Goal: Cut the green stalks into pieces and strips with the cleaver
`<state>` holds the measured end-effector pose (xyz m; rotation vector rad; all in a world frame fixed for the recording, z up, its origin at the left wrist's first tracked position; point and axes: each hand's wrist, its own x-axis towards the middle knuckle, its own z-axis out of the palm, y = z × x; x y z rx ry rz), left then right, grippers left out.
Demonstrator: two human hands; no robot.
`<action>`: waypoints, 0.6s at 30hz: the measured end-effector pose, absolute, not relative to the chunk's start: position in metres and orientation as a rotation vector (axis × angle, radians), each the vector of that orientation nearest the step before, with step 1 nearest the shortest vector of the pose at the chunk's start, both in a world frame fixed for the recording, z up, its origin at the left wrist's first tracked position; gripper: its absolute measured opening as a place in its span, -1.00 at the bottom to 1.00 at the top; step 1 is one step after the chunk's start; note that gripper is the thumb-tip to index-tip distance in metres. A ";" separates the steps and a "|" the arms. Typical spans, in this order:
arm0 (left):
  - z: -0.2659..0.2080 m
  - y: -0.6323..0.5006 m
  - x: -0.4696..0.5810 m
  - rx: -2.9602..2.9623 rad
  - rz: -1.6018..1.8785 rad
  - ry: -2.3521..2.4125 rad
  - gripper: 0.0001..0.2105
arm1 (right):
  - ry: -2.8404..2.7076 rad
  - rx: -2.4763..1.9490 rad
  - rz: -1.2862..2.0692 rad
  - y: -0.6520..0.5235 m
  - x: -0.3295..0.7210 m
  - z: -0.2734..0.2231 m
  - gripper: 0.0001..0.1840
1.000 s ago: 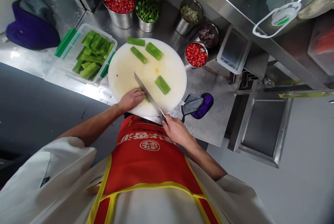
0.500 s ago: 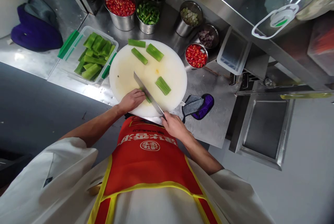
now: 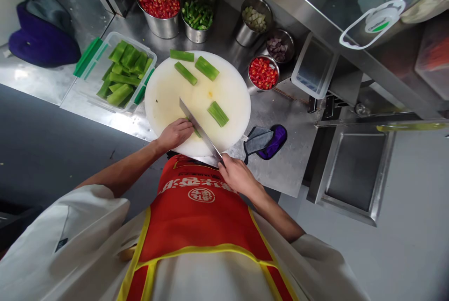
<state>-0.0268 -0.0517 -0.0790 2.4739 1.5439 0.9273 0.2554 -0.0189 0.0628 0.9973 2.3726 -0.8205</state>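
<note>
My right hand (image 3: 235, 173) is wrapped round the handle of a kitchen knife (image 3: 205, 136). The blade lies slantwise over a round white cutting board (image 3: 164, 86), its tip pointing away and to the left. Close against the blade, my left hand (image 3: 177, 133) presses a green vegetable piece (image 3: 197, 132) to the board with bent fingers. Most of that piece is hidden by the fingers and blade. Other celery-like green pieces lie on the board: one (image 3: 218, 114) right of the knife and several (image 3: 206, 68) toward the far edge.
Left of the board stands a clear plastic box (image 3: 87, 89) of green pieces. Behind are metal pots, one with cut red chillies (image 3: 159, 4), another with green ones (image 3: 197, 17). A smaller pot of chillies (image 3: 263, 74) and a purple-grey cloth item (image 3: 273, 142) are at the right.
The whole view has shifted slightly. My right hand and the knife handle have moved a little toward me and to the right; my left hand stays at the vegetable piece.
</note>
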 end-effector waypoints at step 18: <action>-0.085 -0.052 -0.027 2.377 0.877 1.570 -0.76 | 2.397 1.041 -0.852 -0.008 0.235 0.043 -0.80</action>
